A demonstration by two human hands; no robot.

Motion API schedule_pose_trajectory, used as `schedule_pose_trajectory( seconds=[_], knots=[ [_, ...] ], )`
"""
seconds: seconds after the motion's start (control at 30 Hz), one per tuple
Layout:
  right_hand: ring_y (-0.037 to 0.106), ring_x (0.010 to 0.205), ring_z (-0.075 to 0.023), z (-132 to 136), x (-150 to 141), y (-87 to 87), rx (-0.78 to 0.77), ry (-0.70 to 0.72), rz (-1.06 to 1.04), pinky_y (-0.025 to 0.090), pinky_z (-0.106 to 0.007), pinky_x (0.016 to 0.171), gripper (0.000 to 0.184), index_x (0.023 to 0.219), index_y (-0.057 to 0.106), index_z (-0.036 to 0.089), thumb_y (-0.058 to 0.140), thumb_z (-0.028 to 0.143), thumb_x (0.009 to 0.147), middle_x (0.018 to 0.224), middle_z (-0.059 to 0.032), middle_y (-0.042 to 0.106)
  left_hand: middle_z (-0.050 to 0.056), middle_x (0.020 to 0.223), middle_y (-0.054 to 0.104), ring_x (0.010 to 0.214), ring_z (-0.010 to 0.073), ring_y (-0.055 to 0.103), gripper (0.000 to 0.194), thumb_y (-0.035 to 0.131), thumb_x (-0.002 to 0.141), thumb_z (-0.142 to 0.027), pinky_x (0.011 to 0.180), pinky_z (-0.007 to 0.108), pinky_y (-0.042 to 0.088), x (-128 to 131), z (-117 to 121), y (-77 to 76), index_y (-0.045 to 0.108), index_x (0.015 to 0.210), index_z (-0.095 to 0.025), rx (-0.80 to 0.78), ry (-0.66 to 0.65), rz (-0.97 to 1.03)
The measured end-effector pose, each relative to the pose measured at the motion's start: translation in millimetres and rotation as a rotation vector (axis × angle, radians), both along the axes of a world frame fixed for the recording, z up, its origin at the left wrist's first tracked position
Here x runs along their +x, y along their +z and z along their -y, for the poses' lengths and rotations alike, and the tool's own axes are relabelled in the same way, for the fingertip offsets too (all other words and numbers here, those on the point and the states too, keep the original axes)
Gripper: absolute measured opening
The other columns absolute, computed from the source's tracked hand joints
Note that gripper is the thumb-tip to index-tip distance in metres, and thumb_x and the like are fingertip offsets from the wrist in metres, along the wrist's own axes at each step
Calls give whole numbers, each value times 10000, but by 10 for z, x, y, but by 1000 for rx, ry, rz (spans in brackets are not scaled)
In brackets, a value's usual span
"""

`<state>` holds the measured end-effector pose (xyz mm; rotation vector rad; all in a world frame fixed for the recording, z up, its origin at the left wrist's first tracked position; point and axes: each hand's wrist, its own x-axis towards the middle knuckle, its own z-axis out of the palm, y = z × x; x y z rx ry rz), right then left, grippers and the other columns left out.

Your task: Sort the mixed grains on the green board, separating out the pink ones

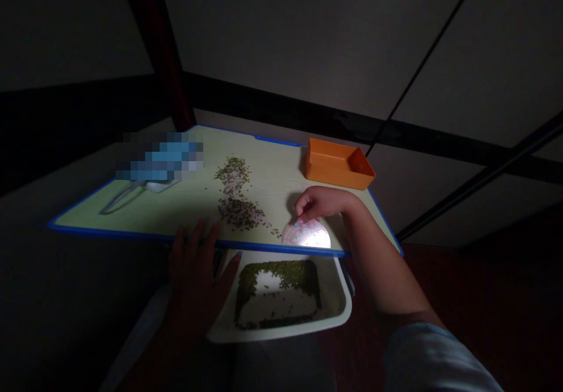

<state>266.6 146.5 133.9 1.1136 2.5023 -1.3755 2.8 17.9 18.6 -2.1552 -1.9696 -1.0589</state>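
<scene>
My left hand (196, 266), in shadow, has its fingers spread at the front edge of a pale board (272, 172) with a blue rim. My right hand (320, 203) is over the board's right part, fingers curled and pinched together; anything between them is too small to make out. Beneath its fingertips lies a bright patch of light (314, 238). Left of it, small greenish-brown seeds (240, 210) are scattered in a loose heap that trails towards the right hand. Under the front edge sits a white tub (344, 304) with green seeds (290, 275) inside.
An orange open box (338, 166) stands at the board's back right corner. On the left lies a blurred-out blue and white object (165, 160) with a pale strap or cable (118, 197). A dark red post (169, 58) and a wall rise behind the board.
</scene>
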Motion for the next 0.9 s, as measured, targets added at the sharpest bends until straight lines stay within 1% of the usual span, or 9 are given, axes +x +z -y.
schedule_pose_trajectory(
  seconds=[0.3,0.43,0.5,0.63,0.73,0.9],
  knots=[
    [446,527,-63,-1,-2,0,5,1,16,327,-228,558,186,692,638,143,675,319,740,573,44,582,163,1486,320,1410,377,171,633,433,841,-488,1110,601,241,-2,-7,-8,362,1376,-158,14,0,-12],
    [447,510,-56,-10,7,-18,-8,7,-10,323,-218,546,180,687,634,140,664,309,740,552,54,571,144,1485,326,1422,349,153,626,428,833,-490,1138,561,209,6,-13,-6,380,1367,-168,15,8,19],
    [443,503,-52,-14,14,-25,-9,19,-33,318,-214,538,202,675,628,139,667,327,739,543,58,564,141,1491,318,1425,341,144,634,431,829,-492,1140,562,196,9,-8,-5,371,1375,-175,-6,14,23],
    [449,506,-59,-5,31,-22,-1,12,-24,327,-223,538,242,689,639,142,664,374,753,557,45,583,142,1494,314,1422,329,138,639,440,833,-485,1133,557,216,13,30,5,354,1383,-172,-26,6,19],
    [474,530,-66,1,50,-21,-1,13,-14,342,-232,555,249,707,650,149,663,392,758,599,32,606,134,1502,304,1426,325,129,638,450,838,-469,1125,579,218,21,62,21,322,1398,-193,-45,6,28],
    [450,515,-63,-12,73,-22,0,15,-14,327,-237,547,252,704,657,159,675,407,747,567,47,574,117,1523,263,1436,325,103,643,468,834,-464,1124,597,204,34,82,52,293,1404,-224,-70,-5,50]
  ],
)
